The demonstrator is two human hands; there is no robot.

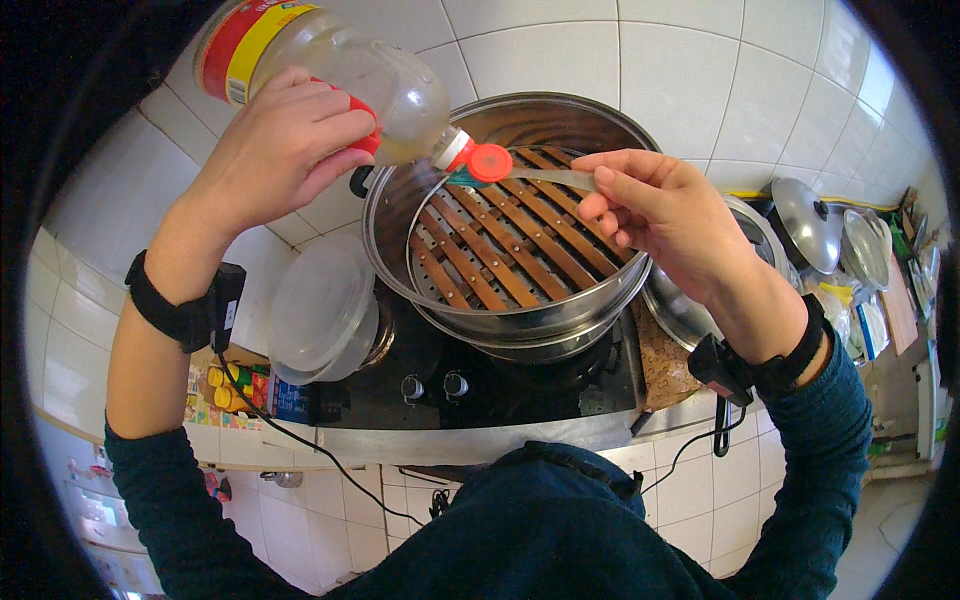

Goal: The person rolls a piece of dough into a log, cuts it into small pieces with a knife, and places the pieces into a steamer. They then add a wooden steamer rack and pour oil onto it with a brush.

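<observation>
My left hand (296,146) grips the red handle of a large clear plastic oil bottle (397,97), tipped so that its mouth points down to the right. The bottle's red flip cap (490,163) hangs open. Just beneath the mouth are the teal bristles of a small brush (466,178); my right hand (637,195) pinches its pale handle between thumb and fingers. Both are above a steel steamer pot (525,322), in which a slatted wooden rack (499,262) lies on a perforated steel tray. Whether liquid is flowing cannot be seen.
The pot stands on a black glass gas hob (525,397) with two knobs. Translucent plastic tubs (322,307) stand to its left. Steel lids (675,300) and a domed wok lid (806,225) are at the right. White wall tiles rise behind. Cables run from both wristbands.
</observation>
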